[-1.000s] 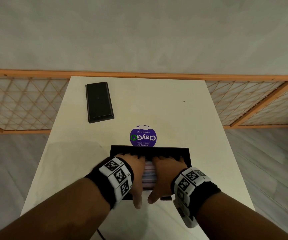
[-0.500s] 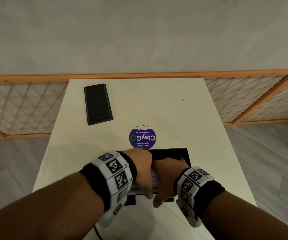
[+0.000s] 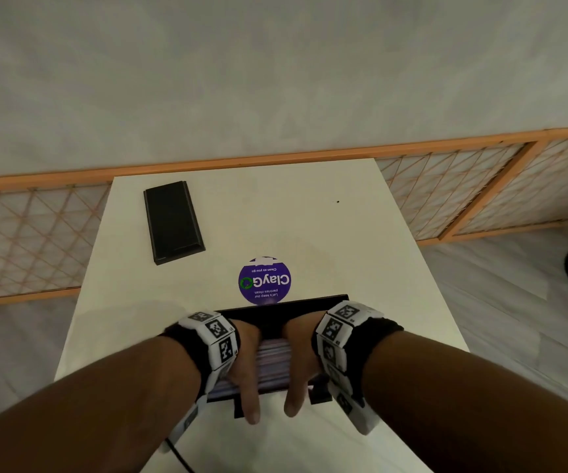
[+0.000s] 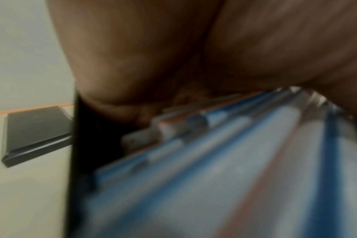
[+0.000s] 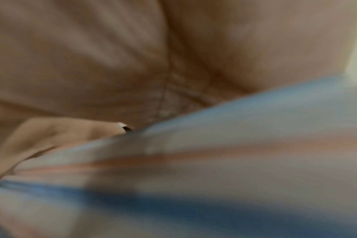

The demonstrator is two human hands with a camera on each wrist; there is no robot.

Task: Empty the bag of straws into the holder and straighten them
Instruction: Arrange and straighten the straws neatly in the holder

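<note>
Striped straws (image 3: 273, 365) lie lengthwise in the black holder (image 3: 286, 310) at the table's near edge. My left hand (image 3: 245, 367) and right hand (image 3: 296, 365) lie side by side over them. Both thumbs hang down at the straws' near ends, and the fingers dip into the holder at the far ends, out of sight. The left wrist view shows the blurred palm (image 4: 153, 64) arched over blue and white straws (image 4: 214, 177) beside the holder's wall (image 4: 74, 145). The right wrist view is a blur of palm (image 5: 92, 64) on straws (image 5: 245, 161). No bag is in view.
A black lid (image 3: 173, 221) lies at the far left of the white table (image 3: 344, 254), and also shows as the lid (image 4: 37, 133) beyond the holder. A purple round sticker (image 3: 264, 280) sits just behind the holder. A wooden lattice screen (image 3: 30, 240) stands behind the table.
Half a second ago my left hand slanted across the straws toward the right hand. It now lies straight beside it again, and both hands have come nearer to the holder's front.
</note>
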